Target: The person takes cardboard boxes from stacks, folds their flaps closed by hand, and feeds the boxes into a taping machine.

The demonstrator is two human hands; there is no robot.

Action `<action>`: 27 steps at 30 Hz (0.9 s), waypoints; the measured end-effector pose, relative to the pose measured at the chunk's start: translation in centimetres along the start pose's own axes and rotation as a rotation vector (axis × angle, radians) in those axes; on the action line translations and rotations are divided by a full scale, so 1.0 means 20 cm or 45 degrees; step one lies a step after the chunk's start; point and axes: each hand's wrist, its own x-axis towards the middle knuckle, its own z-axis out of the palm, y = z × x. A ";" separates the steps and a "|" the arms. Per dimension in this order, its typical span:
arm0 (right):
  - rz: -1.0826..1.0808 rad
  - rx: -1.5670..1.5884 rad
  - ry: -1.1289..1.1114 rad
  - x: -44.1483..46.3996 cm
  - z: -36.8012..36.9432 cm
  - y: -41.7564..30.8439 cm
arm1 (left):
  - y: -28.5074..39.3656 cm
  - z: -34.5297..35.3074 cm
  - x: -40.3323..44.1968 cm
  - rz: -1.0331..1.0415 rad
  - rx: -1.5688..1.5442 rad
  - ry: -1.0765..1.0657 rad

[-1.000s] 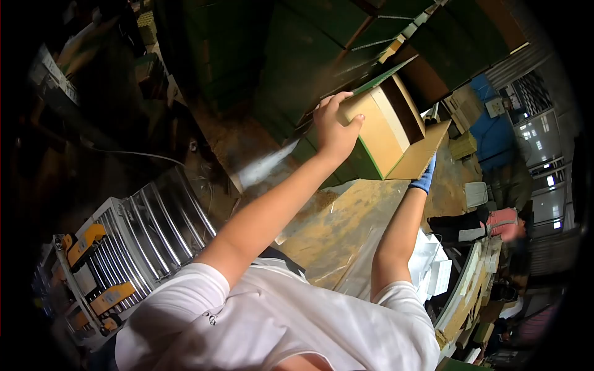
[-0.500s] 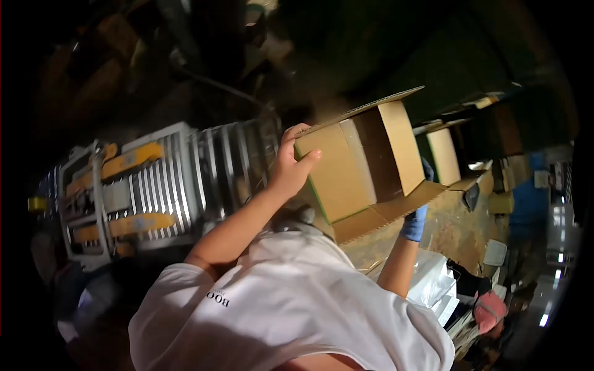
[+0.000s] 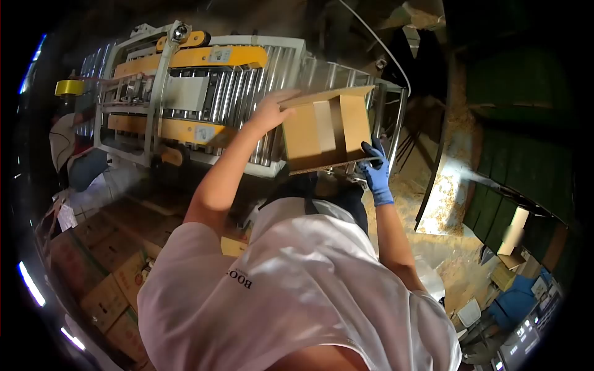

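An open cardboard box [image 3: 300, 133] is held in front of my chest, tilted, with its open side facing me and its flaps spread. My bare left hand [image 3: 272, 112] grips the upper left edge of the box, thumb on the near panel. On the lower right, my right hand [image 3: 375, 173], in a blue glove with dark fingertips, closes on a flap of the same box. Behind the box and to its left runs a roller conveyor [image 3: 281, 68], and the box overlaps its near end.
A carton machine with yellow side belts [image 3: 219, 57] and a white frame stands over the rollers. Stacked cardboard cartons [image 3: 105, 302] lie at lower left. To the right are a worn metal surface [image 3: 450, 191], green panels [image 3: 507, 142] and a blue item [image 3: 515, 303].
My view has swung right to left, so the conveyor now sits behind the box. The box is nearer the rollers, and my gloved hand shows more fully at its lower right.
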 end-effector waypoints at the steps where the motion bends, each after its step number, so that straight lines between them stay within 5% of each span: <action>1: -0.048 -0.056 -0.005 0.00 0.03 -0.07 | 0.06 -0.05 -0.01 -0.006 -0.063 -0.054; 4: 0.346 0.447 0.044 -0.01 0.15 -0.04 | 0.17 -0.23 0.00 0.103 0.174 -0.329; 6: 0.347 0.375 0.116 0.05 0.21 -0.08 | 0.14 -0.32 0.04 0.156 0.300 -0.631; 10: 0.396 0.315 0.367 0.10 0.36 -0.06 | 0.32 -0.35 0.09 -0.008 0.279 -0.955; 11: 0.392 0.357 0.434 0.09 0.39 -0.08 | 0.46 -0.36 0.08 -0.227 0.496 -1.051; 13: 0.315 0.176 0.555 0.08 0.44 -0.07 | 0.21 -0.08 -0.09 0.150 0.813 -0.577; 14: 0.239 -0.046 0.604 0.07 0.47 -0.04 | 0.19 0.00 -0.18 0.158 0.921 -0.571; 15: 0.160 -0.270 0.648 0.07 0.50 -0.01 | 0.21 0.05 -0.25 0.165 1.028 -0.563; 21: 0.273 0.212 0.446 0.14 0.68 -0.13 | 0.16 0.29 -0.31 -0.235 1.086 -0.083; 27: 0.154 -0.172 0.397 0.27 0.99 -0.19 | 0.00 0.09 -0.24 -0.107 0.821 0.151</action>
